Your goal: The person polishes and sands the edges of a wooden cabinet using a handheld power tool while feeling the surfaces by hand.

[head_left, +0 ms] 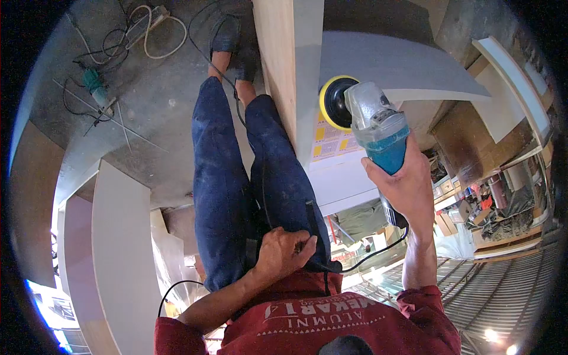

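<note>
My right hand (402, 177) is wrapped around the teal body of a handheld power polisher (381, 133) with a clear guard over its head. Its round black and yellow pad (337, 102) lies against the grey face of an upright panel (378, 62). Closed in front of my lap is my left hand (284, 254). A black power cord (264, 201) runs along my legs into that hand, though the fingers partly hide the grip. More cord (376, 254) loops from the polisher's rear toward my waist.
A pale board edge (278, 71) stands beside my right leg. On the floor at left lie another teal power tool (94, 86), thin rods and a cabled power strip (157, 18). White panels (124, 254) stand at lower left; shelves with clutter (491, 201) are at right.
</note>
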A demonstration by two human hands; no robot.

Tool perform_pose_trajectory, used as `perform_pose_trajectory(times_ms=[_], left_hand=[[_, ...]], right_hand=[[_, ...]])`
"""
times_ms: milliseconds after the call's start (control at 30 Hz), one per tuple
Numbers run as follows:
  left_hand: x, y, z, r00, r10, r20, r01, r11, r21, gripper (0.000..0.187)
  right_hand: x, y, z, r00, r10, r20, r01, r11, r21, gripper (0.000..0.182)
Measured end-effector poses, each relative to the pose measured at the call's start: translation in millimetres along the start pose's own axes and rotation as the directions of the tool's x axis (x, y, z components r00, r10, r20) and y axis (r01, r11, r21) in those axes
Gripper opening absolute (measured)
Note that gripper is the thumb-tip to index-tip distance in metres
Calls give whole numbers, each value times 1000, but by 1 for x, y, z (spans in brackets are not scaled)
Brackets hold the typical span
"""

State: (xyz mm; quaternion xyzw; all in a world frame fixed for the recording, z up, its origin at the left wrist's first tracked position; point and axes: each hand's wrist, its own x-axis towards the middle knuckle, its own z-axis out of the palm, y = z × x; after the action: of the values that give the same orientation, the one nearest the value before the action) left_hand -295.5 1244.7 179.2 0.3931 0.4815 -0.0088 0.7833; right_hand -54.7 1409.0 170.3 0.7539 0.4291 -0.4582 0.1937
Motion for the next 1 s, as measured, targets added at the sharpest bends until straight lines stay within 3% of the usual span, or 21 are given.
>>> perform_pose_trajectory(times_ms=[133, 200, 333, 400, 500, 767, 867, 1000], left_hand=[[1, 1, -3, 997, -50, 62, 49, 999, 10, 26], [1, -1, -1, 997, -33, 68, 32, 999, 15, 25], [1, 1, -3, 997, -36, 61, 39, 998, -53, 25], [3, 7, -5, 999, -26, 45, 28, 999, -43, 26], [6, 8, -5, 998, -35, 60, 36, 999, -25, 26], [12, 11, -4, 1000, 0, 12, -1, 1000, 8, 29], [12, 10, -5, 1000, -12, 15, 12, 999, -39, 28], [11, 10, -6, 999, -34, 42, 33, 999, 17, 28]], right_hand=[[0, 0, -2, 998, 52, 24, -50, 995, -85, 61], [-1, 6, -1, 999, 32, 13, -29, 977, -213, 63], [-2, 7, -8, 999, 37, 10, -35, 985, -168, 64], [-3, 12, -16, 998, 46, -31, -45, 999, 12, 58], [-4, 22, -23, 996, 76, -53, -72, 995, 66, 58], [-4, 14, -11, 999, -35, 13, 34, 998, 52, 64], [-4, 12, -5, 999, 16, 45, -14, 999, -34, 67], [-5, 9, 0, 999, -31, 23, 33, 993, -110, 70]])
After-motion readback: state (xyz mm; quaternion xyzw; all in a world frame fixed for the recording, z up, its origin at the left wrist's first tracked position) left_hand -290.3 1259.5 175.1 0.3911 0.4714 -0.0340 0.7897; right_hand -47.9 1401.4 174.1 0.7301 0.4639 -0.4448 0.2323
